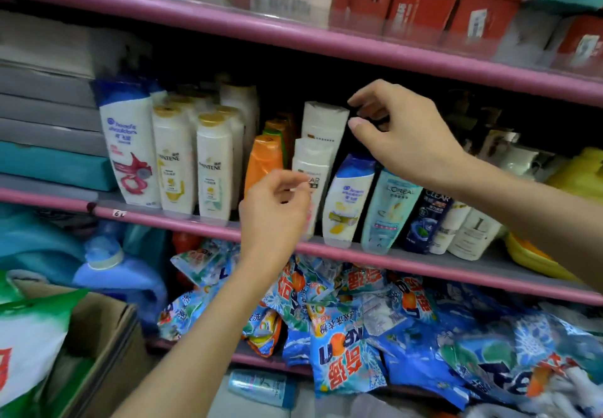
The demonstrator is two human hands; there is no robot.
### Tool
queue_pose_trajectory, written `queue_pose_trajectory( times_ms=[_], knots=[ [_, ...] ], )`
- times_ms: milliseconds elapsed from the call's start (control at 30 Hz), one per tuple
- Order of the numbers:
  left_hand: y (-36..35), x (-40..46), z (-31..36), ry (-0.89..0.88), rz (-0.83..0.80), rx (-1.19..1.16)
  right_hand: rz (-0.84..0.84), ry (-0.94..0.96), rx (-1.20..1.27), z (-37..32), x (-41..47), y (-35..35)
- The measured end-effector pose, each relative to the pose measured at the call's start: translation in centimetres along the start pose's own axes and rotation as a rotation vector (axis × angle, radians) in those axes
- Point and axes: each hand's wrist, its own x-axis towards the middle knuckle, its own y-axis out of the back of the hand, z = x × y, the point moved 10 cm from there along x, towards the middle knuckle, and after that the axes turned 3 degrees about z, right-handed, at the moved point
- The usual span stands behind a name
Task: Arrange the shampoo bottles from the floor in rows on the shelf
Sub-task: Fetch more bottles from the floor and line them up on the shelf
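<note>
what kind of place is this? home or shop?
Most likely a small shop. The pink shelf carries many shampoo bottles of mixed brands, fronts facing out, several of them duplicates. Below lies a heap of identical detergent packets, and red boxes are stacked on the shelf above.

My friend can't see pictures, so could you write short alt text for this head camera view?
A person's two hands, left hand and right hand, reach with loosely curled fingers, holding nothing, toward shampoo bottles standing in rows on a pink shelf. Blue detergent packets are heaped on the shelf below.
</note>
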Motion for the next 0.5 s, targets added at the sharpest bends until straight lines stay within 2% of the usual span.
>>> queue_pose_trajectory(
  times_ms=[233,300,400,500],
  knots=[
    [8.8,-0.2,-9.1,0.248,0.29,-0.109,-0.135,0.062,-0.111,-5.2,6.4,-8.3],
    [9.7,0.4,-9.1,0.219,0.235,-0.084,-0.189,0.027,-0.148,-5.4,8.2,-10.2],
    [11.2,1.4,-8.4,0.148,0.094,0.048,-0.143,-0.038,-0.097,-5.6,9.7,-10.3],
    [13.7,1.9,-10.6,0.184,0.119,0.191,-0.05,-0.025,0.051,-8.2,8.2,-9.8]
  ],
)
